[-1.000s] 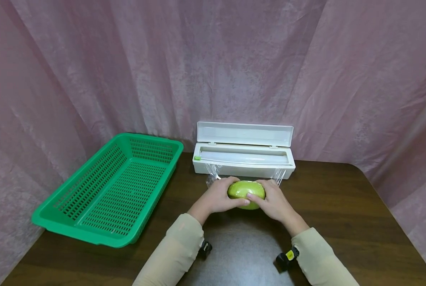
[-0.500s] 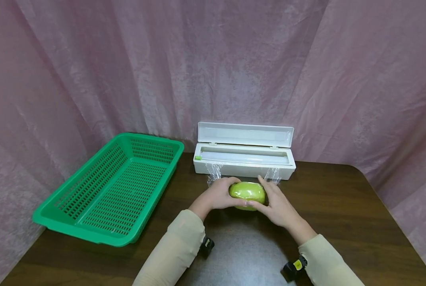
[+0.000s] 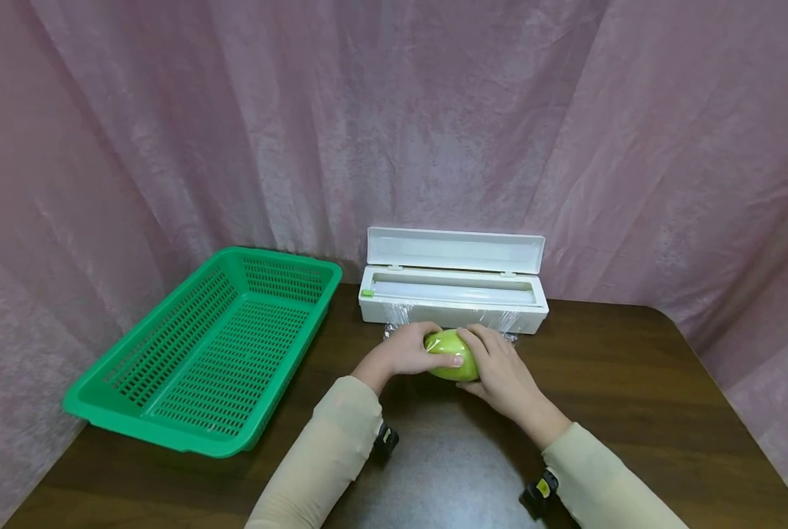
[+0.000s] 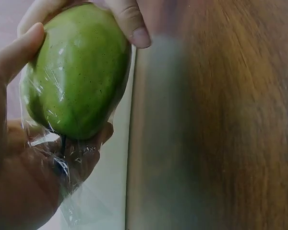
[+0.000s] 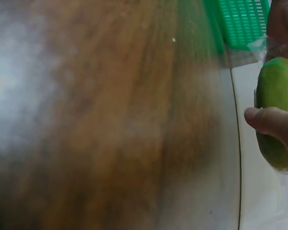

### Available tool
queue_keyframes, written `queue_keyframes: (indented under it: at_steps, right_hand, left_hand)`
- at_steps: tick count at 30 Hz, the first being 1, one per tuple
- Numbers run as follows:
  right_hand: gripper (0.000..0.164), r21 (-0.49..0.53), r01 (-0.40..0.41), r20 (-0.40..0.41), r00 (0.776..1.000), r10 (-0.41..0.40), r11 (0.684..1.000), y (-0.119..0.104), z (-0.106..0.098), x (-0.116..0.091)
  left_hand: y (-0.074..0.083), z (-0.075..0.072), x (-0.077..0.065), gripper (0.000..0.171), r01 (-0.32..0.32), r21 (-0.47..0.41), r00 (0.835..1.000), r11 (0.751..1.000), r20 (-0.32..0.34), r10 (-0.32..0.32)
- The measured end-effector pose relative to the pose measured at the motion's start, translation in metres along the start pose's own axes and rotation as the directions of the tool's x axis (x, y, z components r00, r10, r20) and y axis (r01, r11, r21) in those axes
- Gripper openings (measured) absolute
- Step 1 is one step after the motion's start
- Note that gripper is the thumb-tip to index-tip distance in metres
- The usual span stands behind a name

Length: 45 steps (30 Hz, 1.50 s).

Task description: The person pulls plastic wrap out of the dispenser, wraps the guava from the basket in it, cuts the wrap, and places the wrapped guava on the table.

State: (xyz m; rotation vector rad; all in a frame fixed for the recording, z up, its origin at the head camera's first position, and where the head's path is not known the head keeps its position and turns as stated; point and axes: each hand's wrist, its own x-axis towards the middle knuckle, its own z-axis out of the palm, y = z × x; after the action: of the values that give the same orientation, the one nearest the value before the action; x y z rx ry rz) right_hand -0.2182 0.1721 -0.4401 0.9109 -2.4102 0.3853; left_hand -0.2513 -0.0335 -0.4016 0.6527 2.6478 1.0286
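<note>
A green mango lies between both hands just in front of a white cling film box, its skin covered by shiny clear film. My left hand grips its left side, thumb across the near face. On the opposite side, my right hand holds it with bent fingers. The left wrist view shows the speckled mango close up, with loose cling film gathered at its lower end near the palm. In the right wrist view, the right thumb presses on the mango.
The white cling film box stands behind the hands, lid raised, roll inside. Film hangs over its front. A green slotted basket stands at left on the brown wooden table. A pink curtain hangs behind.
The mango has turned in the hands and shifted slightly left and toward the box. The right hand's fingers have moved from its side over its top. The film stretched toward the box now sits lower.
</note>
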Motion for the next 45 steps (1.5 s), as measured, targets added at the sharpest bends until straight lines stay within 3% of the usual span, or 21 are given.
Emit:
queue_keyframes:
  at_steps: [5, 7, 13, 16, 19, 21, 24, 26, 29, 35, 41, 45]
  right_hand:
    - [0.084, -0.04, 0.03, -0.063, 0.997, -0.033, 0.999, 0.002, 0.002, 0.006]
    - [0.084, -0.05, 0.03, -0.067, 0.997, -0.033, 0.998, 0.002, 0.001, 0.009]
    - [0.083, -0.052, 0.01, -0.042, 0.999, -0.012, 0.999, 0.004, -0.003, 0.016]
    - [0.085, -0.045, -0.008, -0.02, 1.0, 0.007, 0.999, 0.006, -0.006, 0.017]
    - [0.086, -0.017, -0.029, -0.008, 1.0, 0.028, 0.999, 0.009, -0.009, 0.019]
    - [0.086, 0.017, -0.045, 0.003, 0.999, 0.045, 0.999, 0.01, -0.01, 0.02]
    - [0.087, 0.064, -0.066, 0.028, 0.998, 0.065, 0.996, 0.013, -0.012, 0.022]
    - [0.088, 0.095, -0.081, 0.045, 0.996, 0.077, 0.992, 0.014, -0.013, 0.022]
    - [0.09, 0.162, -0.125, 0.073, 0.991, 0.114, 0.979, 0.017, -0.013, 0.023]
    - [0.086, 0.365, -0.248, 0.119, 0.968, 0.22, 0.897, 0.021, -0.011, 0.02]
    - [0.088, 0.484, -0.333, 0.149, 0.943, 0.298, 0.81, 0.024, -0.003, 0.012]
    - [0.087, 0.499, -0.335, 0.149, 0.942, 0.301, 0.799, 0.025, 0.0, 0.009]
  left_hand:
    - [-0.005, 0.001, 0.003, 0.058, -0.037, -0.031, 0.999, 0.999, -0.009, 0.037]
    - [-0.006, 0.001, 0.002, 0.064, -0.044, -0.023, 0.999, 0.999, -0.026, 0.043]
    - [0.002, 0.0, -0.003, 0.089, -0.073, 0.141, 0.986, 0.987, -0.136, 0.092]
    - [0.01, 0.001, -0.005, 0.086, -0.153, 0.303, 0.969, 0.941, -0.141, 0.203]
    - [0.015, 0.005, -0.005, 0.086, -0.213, 0.466, 0.949, 0.859, -0.11, 0.296]
    - [0.016, 0.007, -0.005, 0.087, -0.222, 0.531, 0.942, 0.818, -0.099, 0.321]
    - [0.015, 0.011, -0.004, 0.088, -0.209, 0.587, 0.936, 0.782, -0.11, 0.333]
    - [0.014, 0.013, -0.003, 0.088, -0.205, 0.6, 0.932, 0.773, -0.121, 0.341]
    - [0.01, 0.014, -0.001, 0.088, -0.203, 0.576, 0.927, 0.792, -0.147, 0.344]
    - [0.002, 0.009, 0.002, 0.085, -0.213, 0.397, 0.929, 0.893, -0.2, 0.311]
    - [-0.001, 0.006, 0.002, 0.086, -0.183, 0.252, 0.955, 0.95, -0.183, 0.233]
    - [-0.004, 0.007, 0.002, 0.086, -0.163, 0.162, 0.965, 0.973, -0.179, 0.191]
